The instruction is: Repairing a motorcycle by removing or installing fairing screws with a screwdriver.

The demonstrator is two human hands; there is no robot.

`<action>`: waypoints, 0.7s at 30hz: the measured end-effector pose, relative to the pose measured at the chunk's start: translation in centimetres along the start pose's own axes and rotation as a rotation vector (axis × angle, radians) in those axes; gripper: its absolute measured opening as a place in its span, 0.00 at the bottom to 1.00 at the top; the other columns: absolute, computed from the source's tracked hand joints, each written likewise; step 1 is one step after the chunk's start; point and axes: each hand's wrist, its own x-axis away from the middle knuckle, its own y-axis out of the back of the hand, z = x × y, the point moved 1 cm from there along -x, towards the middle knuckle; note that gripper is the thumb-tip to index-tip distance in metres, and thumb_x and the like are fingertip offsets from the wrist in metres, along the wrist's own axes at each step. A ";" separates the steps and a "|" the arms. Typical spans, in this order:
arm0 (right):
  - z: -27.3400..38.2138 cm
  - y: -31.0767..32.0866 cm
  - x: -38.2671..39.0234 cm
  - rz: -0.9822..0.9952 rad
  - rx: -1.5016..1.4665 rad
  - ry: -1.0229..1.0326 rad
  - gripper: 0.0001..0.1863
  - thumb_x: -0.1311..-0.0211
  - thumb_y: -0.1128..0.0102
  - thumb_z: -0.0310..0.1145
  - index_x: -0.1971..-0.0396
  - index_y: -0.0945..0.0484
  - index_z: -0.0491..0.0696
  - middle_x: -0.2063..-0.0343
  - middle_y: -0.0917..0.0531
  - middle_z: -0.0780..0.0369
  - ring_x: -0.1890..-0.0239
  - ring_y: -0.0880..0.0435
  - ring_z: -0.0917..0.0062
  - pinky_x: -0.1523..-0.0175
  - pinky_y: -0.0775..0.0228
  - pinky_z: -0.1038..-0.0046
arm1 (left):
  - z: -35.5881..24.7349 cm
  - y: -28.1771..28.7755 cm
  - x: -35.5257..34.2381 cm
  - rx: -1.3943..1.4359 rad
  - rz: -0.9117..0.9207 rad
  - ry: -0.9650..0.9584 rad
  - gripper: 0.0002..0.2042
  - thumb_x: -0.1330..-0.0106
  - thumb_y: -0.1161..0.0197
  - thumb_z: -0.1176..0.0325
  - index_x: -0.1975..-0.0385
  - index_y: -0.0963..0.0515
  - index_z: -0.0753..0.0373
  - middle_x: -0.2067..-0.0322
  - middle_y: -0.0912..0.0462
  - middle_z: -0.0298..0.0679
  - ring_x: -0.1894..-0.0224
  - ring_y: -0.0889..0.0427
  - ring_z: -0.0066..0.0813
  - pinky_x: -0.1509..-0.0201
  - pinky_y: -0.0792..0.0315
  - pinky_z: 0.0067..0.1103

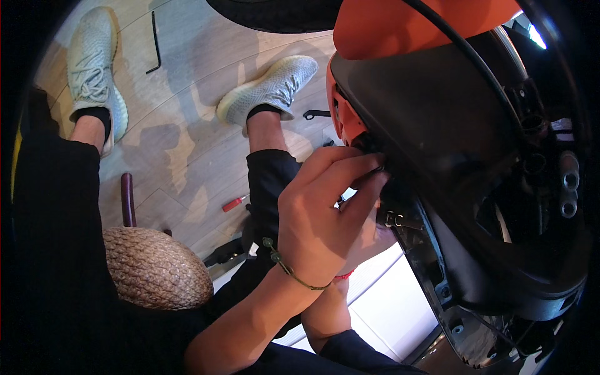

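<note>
My left hand (322, 212) is raised to the edge of a black body panel (431, 119) on an orange and black motorbike or scooter. Its thumb and fingers are pinched together around a small dark piece that I cannot make out. A beaded cord circles that wrist. Behind and below it, my right hand (369, 247) reaches up under the panel, with a red band at the wrist. The left hand covers most of it, so its fingers are hidden. An orange side piece (347, 115) of the bodywork is just beyond the left fingertips.
On the wood-look floor lie a black L-shaped hex key (156, 44), a dark wrench (317, 114), a red-handled screwdriver (234, 204) and a maroon bar (128, 200). A woven rounded seat (156, 269) stands by my legs. A black tyre (275, 15) is at the top.
</note>
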 end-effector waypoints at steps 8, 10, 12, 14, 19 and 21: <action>0.2 0.2 -0.2 0.010 0.006 0.008 0.08 0.42 0.51 0.21 0.64 0.25 0.35 0.65 0.20 0.56 0.64 0.22 0.75 0.58 0.32 0.75 | 0.2 -0.5 -0.1 0.271 -0.008 0.295 0.08 0.48 0.38 0.79 0.68 0.24 0.67 0.72 0.21 0.40 0.72 0.20 0.24 0.66 0.28 0.16; 0.3 0.1 -0.2 0.012 0.003 0.006 0.08 0.42 0.51 0.22 0.64 0.25 0.35 0.65 0.20 0.56 0.64 0.22 0.75 0.58 0.32 0.75 | 0.0 -0.2 -0.2 0.267 0.052 0.321 0.08 0.48 0.38 0.79 0.67 0.25 0.67 0.73 0.21 0.38 0.72 0.21 0.20 0.66 0.29 0.15; 0.3 0.1 -0.2 0.015 0.004 0.006 0.08 0.42 0.51 0.22 0.64 0.25 0.35 0.65 0.20 0.56 0.64 0.22 0.75 0.59 0.32 0.75 | 0.1 -0.2 -0.1 0.314 0.048 0.359 0.08 0.48 0.38 0.79 0.68 0.25 0.68 0.73 0.21 0.38 0.72 0.21 0.20 0.66 0.29 0.15; 0.4 0.2 -0.2 0.017 0.005 0.007 0.08 0.41 0.51 0.22 0.64 0.25 0.35 0.65 0.20 0.56 0.64 0.22 0.75 0.59 0.32 0.75 | 0.2 -0.3 0.1 0.361 0.043 0.397 0.08 0.48 0.38 0.79 0.68 0.25 0.68 0.73 0.21 0.37 0.72 0.21 0.20 0.66 0.29 0.14; 0.9 0.0 -0.3 0.028 0.000 0.004 0.08 0.41 0.51 0.22 0.64 0.25 0.35 0.65 0.20 0.56 0.64 0.22 0.75 0.59 0.32 0.75 | 0.5 -0.2 0.2 0.286 0.079 0.305 0.07 0.44 0.42 0.82 0.66 0.26 0.70 0.72 0.21 0.35 0.69 0.24 0.16 0.65 0.31 0.11; 1.0 0.1 -0.4 0.029 0.005 0.009 0.08 0.41 0.51 0.22 0.64 0.25 0.35 0.65 0.20 0.56 0.64 0.22 0.75 0.59 0.32 0.75 | 0.5 -0.3 0.2 0.307 0.091 0.313 0.07 0.44 0.42 0.82 0.66 0.26 0.70 0.72 0.21 0.35 0.69 0.24 0.16 0.64 0.31 0.11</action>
